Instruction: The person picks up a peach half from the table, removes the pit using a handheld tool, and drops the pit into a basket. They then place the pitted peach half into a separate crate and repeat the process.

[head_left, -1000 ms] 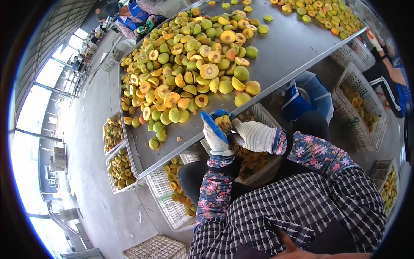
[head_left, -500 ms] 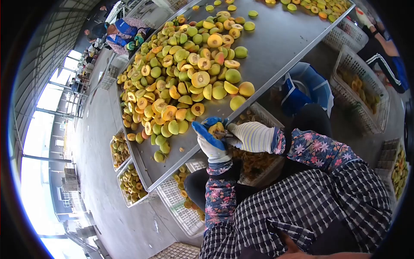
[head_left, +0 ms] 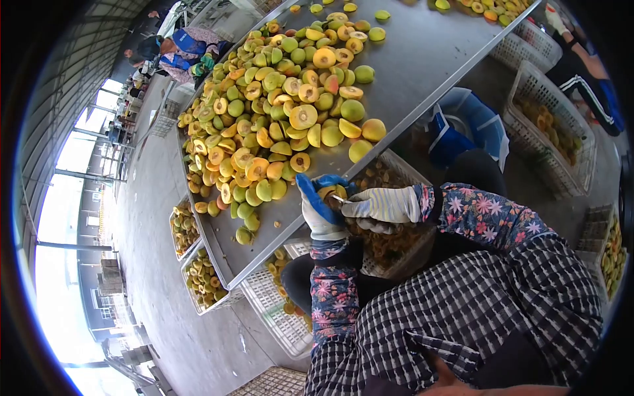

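Note:
My left hand [head_left: 322, 216], in a white glove with blue palm and fingers, is wrapped round a yellow peach half [head_left: 328, 191]. Against the fruit's cut face, my right hand [head_left: 386, 204], in a striped pale glove, presses a small metal tool [head_left: 338, 198]; its thin shiny end shows, while its handle is hidden in the fingers. Both hands are together just off the near edge of the metal table [head_left: 413, 79]. A large heap of green and yellow peach halves [head_left: 271, 112] lies on that table.
Below my hands stands a crate [head_left: 396, 254] of brownish scraps. A blue bucket [head_left: 462, 125] is to its right, with another crate [head_left: 551, 125] beyond. White crates of peach halves [head_left: 205, 280] stand at the table's left end. A person in a blue apron [head_left: 188, 49] is across the table.
My hands have shifted slightly down and the right hand has turned over the peach half, with the tool's tip now at its cut face. The view has tilted a little.

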{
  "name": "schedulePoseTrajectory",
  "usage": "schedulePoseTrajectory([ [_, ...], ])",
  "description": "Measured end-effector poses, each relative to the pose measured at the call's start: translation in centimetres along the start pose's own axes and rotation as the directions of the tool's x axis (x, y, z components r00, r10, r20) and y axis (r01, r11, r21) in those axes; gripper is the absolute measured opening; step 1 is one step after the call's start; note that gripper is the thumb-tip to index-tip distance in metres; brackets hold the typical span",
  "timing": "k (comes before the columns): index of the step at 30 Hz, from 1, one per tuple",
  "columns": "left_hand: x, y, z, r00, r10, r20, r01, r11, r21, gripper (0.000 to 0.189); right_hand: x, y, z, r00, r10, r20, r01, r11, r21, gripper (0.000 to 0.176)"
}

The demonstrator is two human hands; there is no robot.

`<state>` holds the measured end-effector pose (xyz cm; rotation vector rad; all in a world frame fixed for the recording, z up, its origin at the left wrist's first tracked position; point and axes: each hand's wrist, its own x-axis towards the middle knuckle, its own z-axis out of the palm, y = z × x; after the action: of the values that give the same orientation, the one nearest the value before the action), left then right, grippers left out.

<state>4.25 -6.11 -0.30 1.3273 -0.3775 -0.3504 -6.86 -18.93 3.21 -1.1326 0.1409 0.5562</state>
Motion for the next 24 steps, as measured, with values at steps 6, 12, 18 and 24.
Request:
schedulePoseTrajectory([
  [6,-0.5,3.4,-0.7,0.995,-0.061,-0.084,0.059,0.998,-0.032,0.050,-0.8,-1.1,-1.3,0.998,0.022,0.062,-0.010,0.983,-0.186,0.038],
  [12,-3.2,10.1,-9.9,0.955,-0.212,-0.209,0.284,0.858,0.428,0.044,-1.2,-0.7,-3.0,0.996,0.038,-0.086,-0.091,0.181,-0.979,0.034],
  [18,-1.9,10.0,-23.1,0.993,0.033,0.115,-0.118,0.126,0.985,0.047,-1.0,-0.2,-2.4,0.970,0.182,-0.159,-0.186,0.143,-0.972,0.043],
  [24,7.5,6.8,-17.1,1.000,0.013,0.020,-0.022,0.177,0.984,0.062,0.0,-0.9,-1.4,0.968,0.203,-0.147,-0.174,0.119,-0.978,0.039],
])
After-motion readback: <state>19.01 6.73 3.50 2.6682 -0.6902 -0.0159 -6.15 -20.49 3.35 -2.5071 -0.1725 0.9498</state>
